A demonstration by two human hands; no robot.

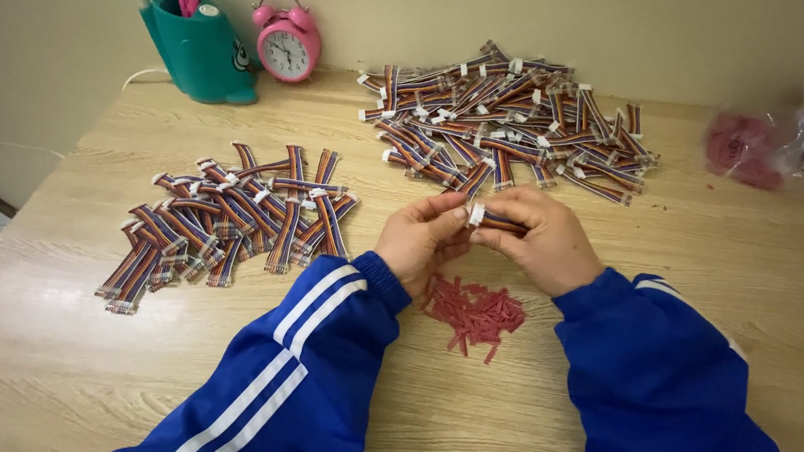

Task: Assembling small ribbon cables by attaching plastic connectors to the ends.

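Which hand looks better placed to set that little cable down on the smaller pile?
Probably the left hand. Both hands pinch the ribbon cable, but the smaller pile lies on the left, nearer that hand; the right hand would have to cross over.

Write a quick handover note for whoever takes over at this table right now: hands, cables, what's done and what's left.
Left hand and right hand: both grip one folded ribbon cable above the table.
Red ties: loose heap just under the hands.
Left pile: smaller, cables laid fairly straight; looks like the handled lot.
Far pile: larger and jumbled; looks like what is left.
Bag with red contents at the right edge.
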